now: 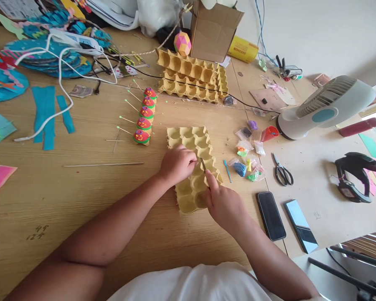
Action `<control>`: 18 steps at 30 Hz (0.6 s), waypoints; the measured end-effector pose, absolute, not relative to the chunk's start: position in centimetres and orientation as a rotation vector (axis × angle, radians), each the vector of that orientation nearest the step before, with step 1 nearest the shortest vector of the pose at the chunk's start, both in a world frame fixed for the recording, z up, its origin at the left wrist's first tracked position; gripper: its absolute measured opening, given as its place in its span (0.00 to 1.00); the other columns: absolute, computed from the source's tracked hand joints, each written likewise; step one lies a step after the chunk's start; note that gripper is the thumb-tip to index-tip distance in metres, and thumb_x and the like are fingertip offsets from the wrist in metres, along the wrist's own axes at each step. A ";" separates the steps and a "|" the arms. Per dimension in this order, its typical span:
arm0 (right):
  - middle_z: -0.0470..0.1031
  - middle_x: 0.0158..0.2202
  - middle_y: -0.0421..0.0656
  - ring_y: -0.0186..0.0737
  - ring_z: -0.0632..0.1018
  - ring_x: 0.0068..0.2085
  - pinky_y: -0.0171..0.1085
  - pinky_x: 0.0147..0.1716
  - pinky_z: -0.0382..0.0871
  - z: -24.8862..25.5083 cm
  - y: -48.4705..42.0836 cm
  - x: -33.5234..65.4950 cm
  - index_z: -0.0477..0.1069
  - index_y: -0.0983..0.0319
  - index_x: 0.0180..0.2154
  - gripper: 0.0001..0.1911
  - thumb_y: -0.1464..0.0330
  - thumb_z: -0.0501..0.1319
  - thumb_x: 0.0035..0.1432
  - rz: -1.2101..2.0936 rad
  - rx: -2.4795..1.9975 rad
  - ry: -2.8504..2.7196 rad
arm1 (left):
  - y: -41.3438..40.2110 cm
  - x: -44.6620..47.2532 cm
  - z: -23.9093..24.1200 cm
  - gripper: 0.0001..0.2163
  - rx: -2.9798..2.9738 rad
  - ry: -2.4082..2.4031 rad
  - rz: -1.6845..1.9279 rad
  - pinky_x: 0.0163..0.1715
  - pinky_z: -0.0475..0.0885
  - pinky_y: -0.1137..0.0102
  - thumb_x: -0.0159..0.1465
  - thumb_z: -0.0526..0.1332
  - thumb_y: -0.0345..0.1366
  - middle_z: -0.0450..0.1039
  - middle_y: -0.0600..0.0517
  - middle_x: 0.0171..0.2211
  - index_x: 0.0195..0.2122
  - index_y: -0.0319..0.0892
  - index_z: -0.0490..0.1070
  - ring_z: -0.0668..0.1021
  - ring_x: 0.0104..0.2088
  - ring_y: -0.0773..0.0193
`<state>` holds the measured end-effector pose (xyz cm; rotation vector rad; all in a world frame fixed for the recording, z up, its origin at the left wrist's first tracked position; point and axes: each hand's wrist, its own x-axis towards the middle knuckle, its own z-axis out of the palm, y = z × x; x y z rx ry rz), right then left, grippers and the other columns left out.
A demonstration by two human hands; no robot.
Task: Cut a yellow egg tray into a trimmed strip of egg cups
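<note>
A yellow cardboard egg tray [191, 140] lies flat on the wooden table in front of me. My left hand [177, 164] is closed, pressing down on the tray's left edge near its middle. My right hand [224, 202] is closed on a thin dark blade or knife [203, 164], whose tip meets the tray between the two hands. A row of several painted egg-cup figures [145, 117] with green-tipped sticks stands just left of the tray.
More egg trays [191, 75] are stacked at the back by a cardboard box [213, 29]. Small bags of coloured clay [247, 161], scissors [282, 172], two phones [271, 215] and a white fan [326, 106] lie right. Blue paper cut-outs [44, 110] and a white cable lie left.
</note>
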<state>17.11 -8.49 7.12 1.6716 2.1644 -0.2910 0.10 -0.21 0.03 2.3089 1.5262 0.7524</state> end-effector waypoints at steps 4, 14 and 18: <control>0.83 0.36 0.48 0.46 0.84 0.36 0.37 0.28 0.67 6.9 -8.1 16.7 0.44 0.65 0.74 0.32 0.67 0.46 0.72 -0.249 1.678 2.158 | -0.2 0.0 0.0 0.08 2.313 1.507 0.748 0.31 0.61 0.63 0.63 0.63 0.34 0.77 0.51 0.27 0.26 0.45 0.75 0.74 0.38 0.55; 0.82 0.36 0.47 0.45 0.84 0.35 0.36 0.28 0.68 7.0 -8.3 16.7 0.44 0.64 0.74 0.32 0.66 0.46 0.72 -0.236 1.653 2.153 | -0.2 0.0 0.0 0.08 2.318 1.513 0.748 0.31 0.62 0.64 0.64 0.63 0.34 0.77 0.51 0.27 0.26 0.45 0.75 0.74 0.38 0.56; 0.82 0.36 0.48 0.45 0.84 0.36 0.36 0.28 0.67 7.0 -8.4 16.8 0.43 0.64 0.74 0.32 0.66 0.46 0.73 -0.217 1.661 2.168 | -0.2 0.0 0.1 0.08 2.296 1.513 0.746 0.31 0.63 0.64 0.64 0.63 0.36 0.78 0.51 0.28 0.27 0.45 0.76 0.74 0.39 0.55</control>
